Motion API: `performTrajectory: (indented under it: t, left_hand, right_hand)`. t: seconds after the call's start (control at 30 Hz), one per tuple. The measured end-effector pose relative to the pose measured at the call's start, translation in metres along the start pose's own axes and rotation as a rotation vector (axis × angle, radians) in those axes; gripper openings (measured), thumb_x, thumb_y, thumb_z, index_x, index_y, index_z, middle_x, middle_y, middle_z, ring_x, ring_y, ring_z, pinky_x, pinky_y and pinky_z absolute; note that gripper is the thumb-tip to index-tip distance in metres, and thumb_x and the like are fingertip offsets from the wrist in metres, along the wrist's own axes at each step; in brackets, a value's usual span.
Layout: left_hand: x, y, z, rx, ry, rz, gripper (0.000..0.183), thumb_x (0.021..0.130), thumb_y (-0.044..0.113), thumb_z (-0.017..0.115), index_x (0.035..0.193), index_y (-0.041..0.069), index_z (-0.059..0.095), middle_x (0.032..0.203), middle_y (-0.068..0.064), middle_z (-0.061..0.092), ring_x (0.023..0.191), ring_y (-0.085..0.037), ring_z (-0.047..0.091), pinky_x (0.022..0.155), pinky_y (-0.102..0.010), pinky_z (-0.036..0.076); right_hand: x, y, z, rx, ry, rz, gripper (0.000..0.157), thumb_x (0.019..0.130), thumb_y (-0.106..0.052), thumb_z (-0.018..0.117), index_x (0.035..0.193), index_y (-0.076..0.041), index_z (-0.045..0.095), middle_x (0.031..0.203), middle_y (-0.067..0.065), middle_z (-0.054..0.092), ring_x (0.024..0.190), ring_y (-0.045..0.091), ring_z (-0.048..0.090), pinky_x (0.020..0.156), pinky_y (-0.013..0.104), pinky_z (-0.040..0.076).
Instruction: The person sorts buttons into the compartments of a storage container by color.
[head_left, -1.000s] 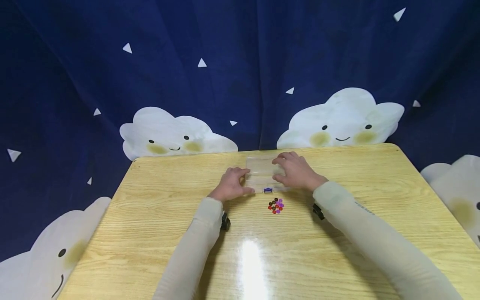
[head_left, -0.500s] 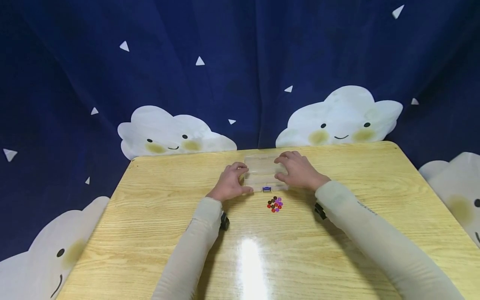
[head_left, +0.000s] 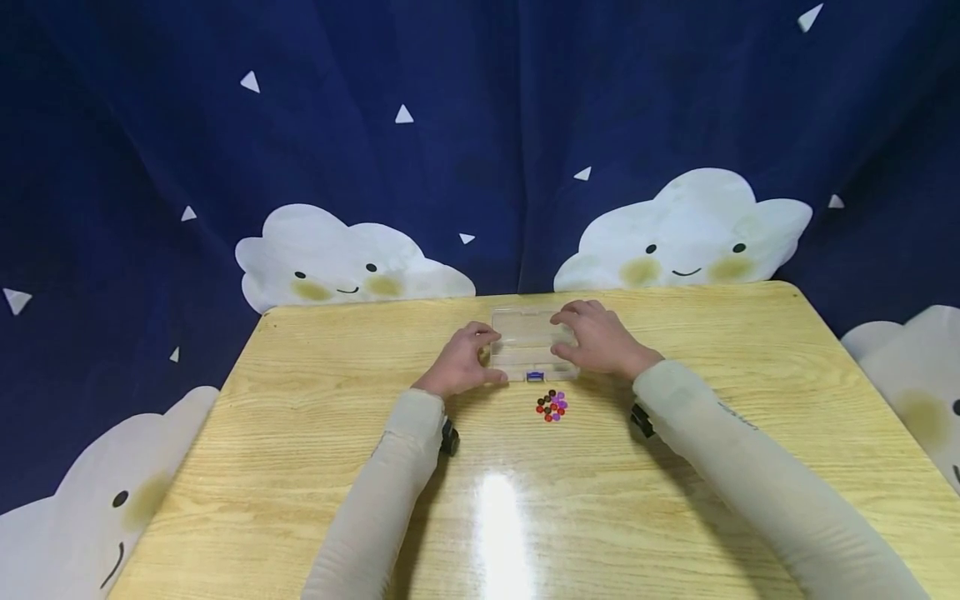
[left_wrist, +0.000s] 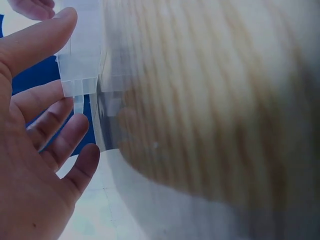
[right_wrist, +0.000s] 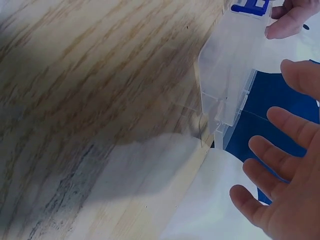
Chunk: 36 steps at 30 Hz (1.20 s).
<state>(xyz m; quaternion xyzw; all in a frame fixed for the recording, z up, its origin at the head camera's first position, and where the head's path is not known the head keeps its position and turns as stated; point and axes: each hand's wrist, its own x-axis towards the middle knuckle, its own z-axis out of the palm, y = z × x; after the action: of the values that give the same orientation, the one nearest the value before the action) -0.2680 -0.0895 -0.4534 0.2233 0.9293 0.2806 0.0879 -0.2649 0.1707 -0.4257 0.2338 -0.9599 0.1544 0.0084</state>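
A clear plastic box [head_left: 525, 356] lies on the wooden table with its lid [head_left: 519, 323] folded back. On its front edge is a blue latch [head_left: 535, 377]. My left hand [head_left: 459, 362] holds the box's left end, thumb at the front corner and index finger further back. In the left wrist view, the lower fingers hang loosely below the box corner. My right hand [head_left: 600, 337] reaches over the right end in the head view. The right wrist view shows its thumb and spread fingers [right_wrist: 270, 147] apart from the box, holding nothing.
Several small red, purple and dark brown beads [head_left: 553, 407] lie loose in front of the box. Behind the table's back edge hangs a dark blue curtain [head_left: 420, 183] with white clouds. A bright reflection falls on the near tabletop [head_left: 585, 517].
The right hand has drawn slightly to the right across the box. The left hand, box and beads keep their places; the whole head view shifts a little.
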Motion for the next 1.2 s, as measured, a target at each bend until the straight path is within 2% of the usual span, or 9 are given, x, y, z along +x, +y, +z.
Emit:
performTrajectory:
  t: [0.2, 0.6, 1.2]
  left_hand:
    - [0.0, 0.0, -0.001, 0.007, -0.001, -0.002, 0.078, 0.079, 0.032, 0.085, 0.145, 0.007, 0.051, 0.141, -0.011, 0.048, 0.127, -0.029, 0.05, 0.108, -0.041, 0.044]
    - [0.001, 0.004, -0.002, 0.028, -0.012, -0.052, 0.077, 0.079, 0.032, 0.084, 0.145, 0.01, 0.05, 0.14, -0.01, 0.049, 0.13, -0.028, 0.049, 0.111, -0.041, 0.042]
    - [0.002, 0.01, -0.001, -0.027, -0.044, -0.124, 0.079, 0.08, 0.028, 0.084, 0.146, 0.007, 0.047, 0.14, -0.014, 0.048, 0.129, -0.029, 0.048, 0.112, -0.04, 0.041]
  right_hand:
    - [0.0, -0.001, -0.003, 0.008, -0.006, 0.007, 0.047, 0.092, -0.032, 0.066, 0.131, -0.006, 0.062, 0.138, 0.021, 0.056, 0.128, 0.043, 0.047, 0.097, 0.062, 0.042]
    - [-0.003, 0.001, -0.006, 0.023, -0.007, -0.011, 0.047, 0.093, -0.031, 0.065, 0.131, -0.003, 0.061, 0.139, 0.024, 0.054, 0.129, 0.046, 0.046, 0.1, 0.064, 0.041]
    - [-0.011, 0.009, -0.001, 0.057, 0.001, 0.001, 0.046, 0.093, -0.03, 0.065, 0.13, -0.003, 0.062, 0.139, 0.024, 0.054, 0.127, 0.046, 0.047, 0.097, 0.063, 0.041]
